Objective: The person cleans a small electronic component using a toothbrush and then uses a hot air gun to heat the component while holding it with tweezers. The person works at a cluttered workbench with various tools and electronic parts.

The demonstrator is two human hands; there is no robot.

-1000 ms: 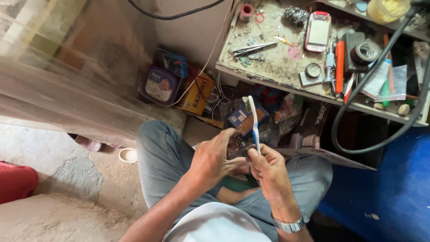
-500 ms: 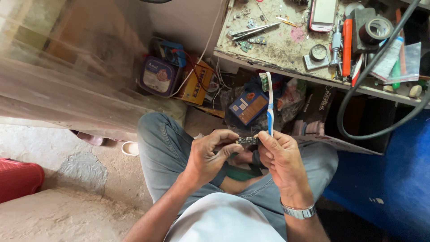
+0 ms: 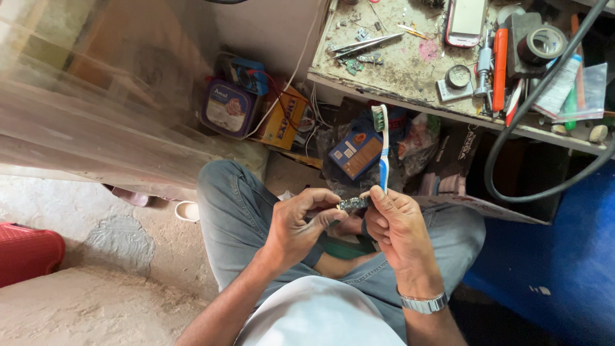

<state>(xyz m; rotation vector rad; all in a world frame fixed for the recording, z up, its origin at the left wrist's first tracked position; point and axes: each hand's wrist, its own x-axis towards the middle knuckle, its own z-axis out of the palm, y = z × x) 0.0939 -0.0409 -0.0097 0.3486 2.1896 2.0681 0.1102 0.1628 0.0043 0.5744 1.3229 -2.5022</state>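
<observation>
My left hand (image 3: 300,223) pinches one end of a small green circuit board (image 3: 352,204) held over my lap. My right hand (image 3: 394,221) touches the board's other end and grips a blue and white toothbrush (image 3: 382,154), which stands upright with its green bristles at the top. Both hands are close together above my jeans-clad knees. A metal watch sits on my right wrist.
A dirty workbench (image 3: 410,70) at the top holds tweezers (image 3: 365,45), a phone (image 3: 464,22), a tape roll (image 3: 543,43) and screwdrivers. A black cable (image 3: 512,160) loops down from it. Boxes and a round tub (image 3: 227,107) sit under it. A red crate (image 3: 25,253) stands at left.
The view has shifted slightly and the hands sit lower in the frame. The toothbrush stays upright in my right hand; both hands still hold the small board.
</observation>
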